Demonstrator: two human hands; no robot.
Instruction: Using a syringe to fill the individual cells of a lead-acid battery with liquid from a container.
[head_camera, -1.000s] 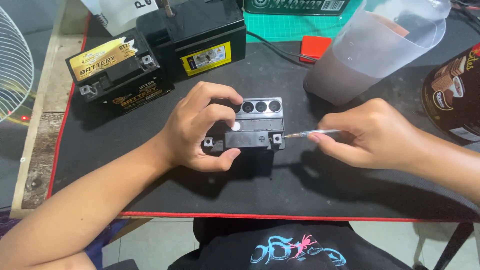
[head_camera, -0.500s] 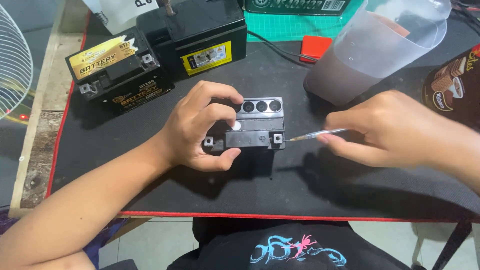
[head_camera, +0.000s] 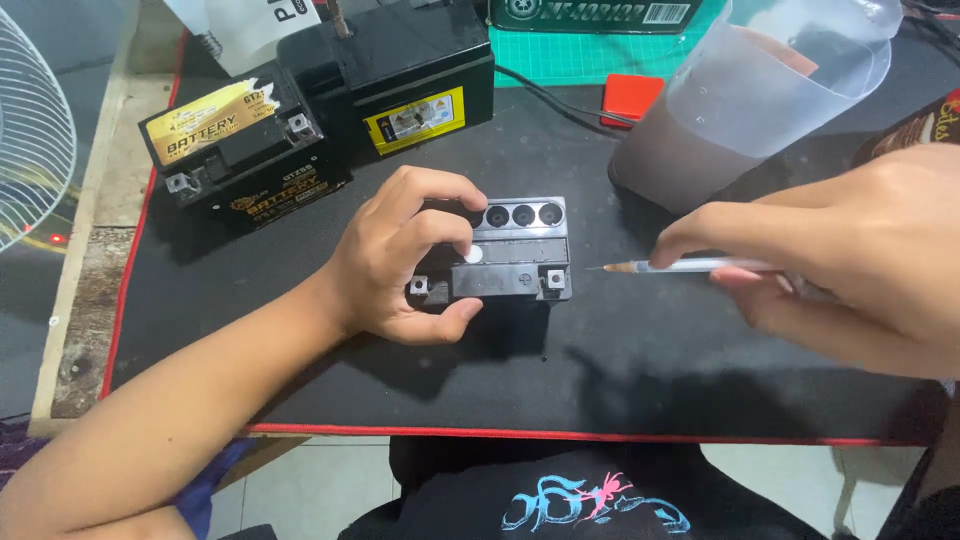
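A small black battery (head_camera: 520, 255) with three round open cell holes on top lies on the black mat (head_camera: 640, 370). My left hand (head_camera: 405, 255) grips its left side, fingers curled over the top and thumb under the front edge. My right hand (head_camera: 850, 255) holds a thin clear syringe (head_camera: 690, 266), needle tip pointing left, a short gap to the right of the battery and not touching it.
Two larger black batteries (head_camera: 240, 145) (head_camera: 400, 75) stand at the back left. A translucent plastic jug (head_camera: 740, 100) with brown liquid stands at the back right, next to a red block (head_camera: 630, 97). A white fan guard (head_camera: 30, 140) is at far left.
My right hand has drawn the syringe to the right, away from the battery's right end where its tip was a second ago. My left hand keeps its grip.
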